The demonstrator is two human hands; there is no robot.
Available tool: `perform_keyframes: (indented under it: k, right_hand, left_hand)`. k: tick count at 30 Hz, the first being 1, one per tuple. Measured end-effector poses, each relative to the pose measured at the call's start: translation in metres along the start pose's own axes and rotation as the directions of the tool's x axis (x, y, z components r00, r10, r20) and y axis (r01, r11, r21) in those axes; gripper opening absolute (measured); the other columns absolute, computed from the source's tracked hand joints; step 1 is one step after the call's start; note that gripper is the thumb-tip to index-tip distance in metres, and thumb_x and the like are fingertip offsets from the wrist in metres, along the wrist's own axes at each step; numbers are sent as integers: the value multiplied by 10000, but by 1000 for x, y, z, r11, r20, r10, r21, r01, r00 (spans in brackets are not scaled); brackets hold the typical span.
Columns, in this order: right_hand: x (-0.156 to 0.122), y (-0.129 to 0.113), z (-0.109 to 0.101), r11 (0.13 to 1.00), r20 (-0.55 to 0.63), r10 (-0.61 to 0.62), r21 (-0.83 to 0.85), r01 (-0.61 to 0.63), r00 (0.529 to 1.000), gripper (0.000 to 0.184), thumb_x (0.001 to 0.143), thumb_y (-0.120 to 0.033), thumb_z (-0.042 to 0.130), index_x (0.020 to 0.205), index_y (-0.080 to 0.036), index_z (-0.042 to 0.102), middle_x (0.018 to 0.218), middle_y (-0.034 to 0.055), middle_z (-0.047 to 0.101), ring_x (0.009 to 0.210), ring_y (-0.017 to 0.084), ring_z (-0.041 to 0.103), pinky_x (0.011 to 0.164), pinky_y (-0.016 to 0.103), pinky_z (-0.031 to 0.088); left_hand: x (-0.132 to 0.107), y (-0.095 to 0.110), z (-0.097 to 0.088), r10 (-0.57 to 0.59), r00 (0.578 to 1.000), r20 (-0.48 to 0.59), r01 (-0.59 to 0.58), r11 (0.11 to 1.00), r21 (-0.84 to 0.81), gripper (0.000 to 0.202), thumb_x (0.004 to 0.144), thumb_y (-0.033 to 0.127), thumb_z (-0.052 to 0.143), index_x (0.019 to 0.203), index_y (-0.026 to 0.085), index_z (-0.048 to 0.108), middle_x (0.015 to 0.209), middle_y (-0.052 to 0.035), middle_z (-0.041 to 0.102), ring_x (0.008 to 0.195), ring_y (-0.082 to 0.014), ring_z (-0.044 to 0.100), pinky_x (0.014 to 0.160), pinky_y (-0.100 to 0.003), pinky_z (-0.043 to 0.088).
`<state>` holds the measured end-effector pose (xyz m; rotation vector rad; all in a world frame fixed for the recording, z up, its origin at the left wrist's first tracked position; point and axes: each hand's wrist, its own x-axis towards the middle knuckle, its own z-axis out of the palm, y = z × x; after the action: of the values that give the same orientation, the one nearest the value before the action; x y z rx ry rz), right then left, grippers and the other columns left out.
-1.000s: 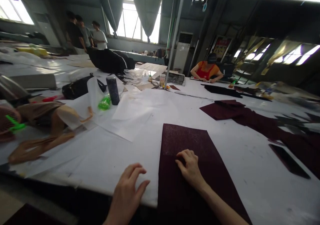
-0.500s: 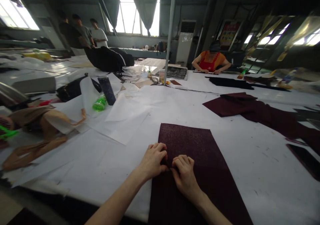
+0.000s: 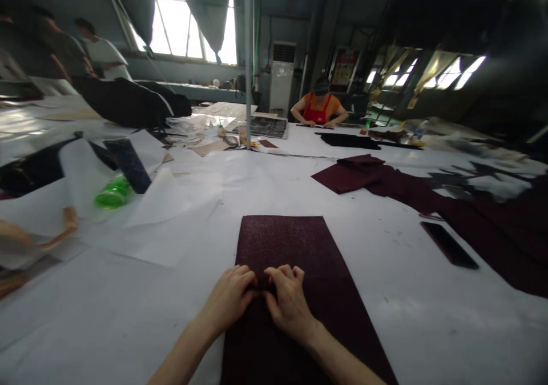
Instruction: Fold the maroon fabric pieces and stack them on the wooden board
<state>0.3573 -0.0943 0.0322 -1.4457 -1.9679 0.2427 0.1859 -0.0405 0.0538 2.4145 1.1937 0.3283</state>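
A long dark maroon piece of fabric (image 3: 295,239) lies flat on the white-covered table (image 3: 162,322), running toward me. At its left edge my left hand (image 3: 233,293) is closed, thumb and fingers pinched together on the cloth. Just to its right, my right hand (image 3: 286,299) is closed in the same way, its fingers curled on the fabric. The two thumbs nearly meet over the cloth. Any fold between the fingertips is too dark to make out.
More maroon fabric (image 3: 398,188) is heaped at the right, beside a phone (image 3: 448,244). At the left are a green bottle (image 3: 113,193), a dark cylinder (image 3: 128,165) and white paper sheets (image 3: 171,202). A metal pole (image 3: 248,59) rises at the table's far side. A co-worker (image 3: 319,108) works beyond.
My view has turned to the right, so the table and people sit further left. Both hands stay pinched on the maroon fabric and appear slightly closer together.
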Motion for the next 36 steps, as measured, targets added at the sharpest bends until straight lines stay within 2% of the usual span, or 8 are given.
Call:
perform_keyframes:
  k: [3,9,12,15,21,26,31,36]
  right_hand:
    - [-15,28,-27,989,-36,28,-142,-33,999,329,807,-180,584,1126,-206,508,912,22,629,919,206,527,875,390,258]
    - [-73,120,-115,858,-174,14,-504,-101,985,254,848,-321,597,1071,-207,562,908,58,676,947,255,570,902,450,231]
    - [-70,124,-135,820,-206,-4,-561,-115,978,235,860,-299,584,1082,-220,584,873,60,679,1010,280,557,920,470,212]
    - [-37,85,-115,912,-120,-47,-410,-7,992,248,869,-254,581,1117,-249,566,1017,52,658,1037,245,542,932,439,240]
    - [20,10,-31,990,157,-137,62,129,978,216,855,-180,605,1056,-257,595,1021,25,630,986,196,545,886,374,331]
    - [25,17,2,980,128,-175,115,161,976,127,874,-158,565,917,-252,638,853,3,627,864,176,563,815,359,373]
    - [22,26,8,970,62,-222,112,214,973,164,885,-145,538,922,-254,656,849,14,615,856,183,557,790,360,382]
    - [19,26,11,958,33,-277,81,274,960,232,906,-123,481,964,-249,667,865,32,600,850,186,541,799,372,385]
  left_hand:
    - [1,-5,5,-9,1000,-13,8,999,-53,50,797,170,576,810,216,591,886,-5,598,893,-182,543,795,-300,392]
    - [-4,-3,1,-1,999,-50,-2,998,-65,52,792,163,589,802,214,597,891,-7,585,880,-178,551,802,-308,412]
    - [-3,-3,2,-3,998,-61,-2,997,-75,51,783,164,605,799,213,606,901,-7,582,879,-172,556,803,-305,423]
    - [-3,-4,2,-8,997,-75,1,996,-86,53,775,164,622,790,214,614,904,-4,585,882,-170,557,805,-303,430]
    - [-7,-3,5,-37,988,-149,29,998,-60,97,739,187,695,814,226,646,927,2,602,922,-180,554,849,-321,418]
    - [-13,-10,3,-70,972,-223,64,997,-34,176,745,227,716,909,236,652,918,4,632,927,-184,566,857,-332,414]
    - [-23,-23,1,33,966,-257,-16,998,66,124,842,209,623,946,249,676,935,0,655,913,-171,570,859,-334,419]
    - [-32,-29,7,166,944,-285,-114,975,191,266,943,156,415,1055,225,646,953,-37,633,882,-151,558,833,-304,459]
